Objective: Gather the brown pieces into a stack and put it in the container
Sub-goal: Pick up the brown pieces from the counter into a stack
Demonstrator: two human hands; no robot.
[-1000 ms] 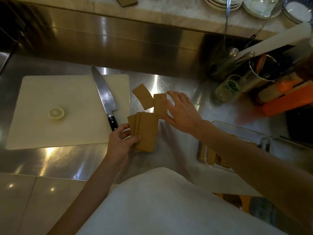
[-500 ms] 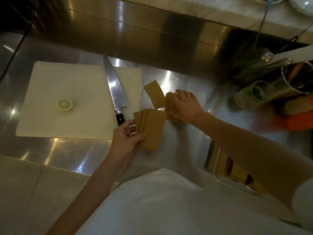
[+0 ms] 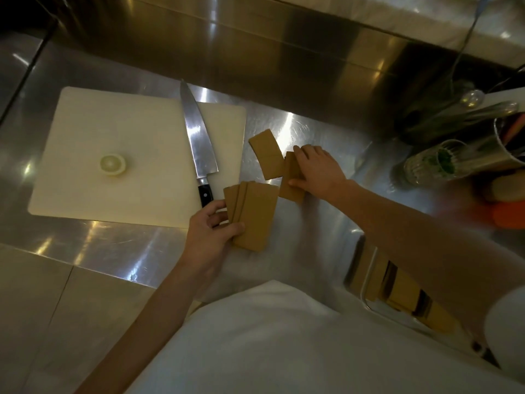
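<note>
While the left hand (image 3: 211,231) still pinches its fanned stack of flat brown rectangular pieces (image 3: 252,216), the right hand (image 3: 316,173) (open before) has clamped a loose brown piece (image 3: 290,182).

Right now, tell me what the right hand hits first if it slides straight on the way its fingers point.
Most likely the loose brown piece: the right hand points up-left across the counter, already pressing another brown piece. Beyond lies the cutting board.

No legible text, labels or numbers anywhere.
</note>
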